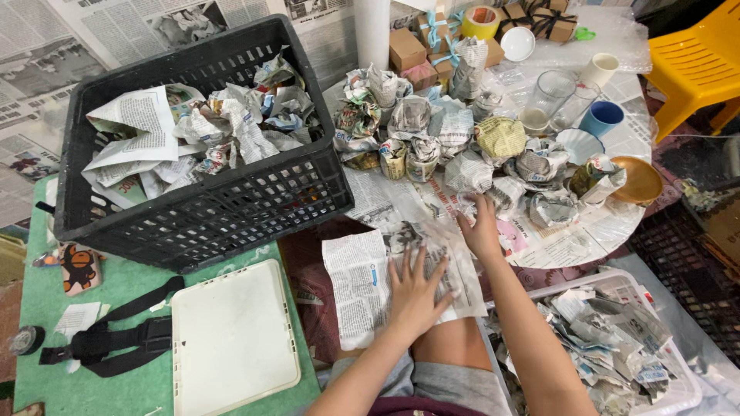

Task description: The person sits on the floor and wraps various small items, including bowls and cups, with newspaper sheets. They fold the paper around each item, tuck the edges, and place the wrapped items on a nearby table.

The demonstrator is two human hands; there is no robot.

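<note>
Your wrapped bundles [462,146] hide their contents under crumpled newsprint. The yellow chair [697,62] and white basket [678,385] run off the edges, and your left hand [416,293] covers part of the newspaper sheet [370,285].

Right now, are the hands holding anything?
Nothing is gripped. The left hand lies flat on a crumpled printed newspaper sheet; the right hand presses its far edge.

Both hands [416,293] flat on newspaper sheet [385,270], black crate [231,208] beside

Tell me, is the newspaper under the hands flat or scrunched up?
Flat. The newspaper sheet lies spread open, with the left hand pressed on it and the right hand at its far edge.
</note>
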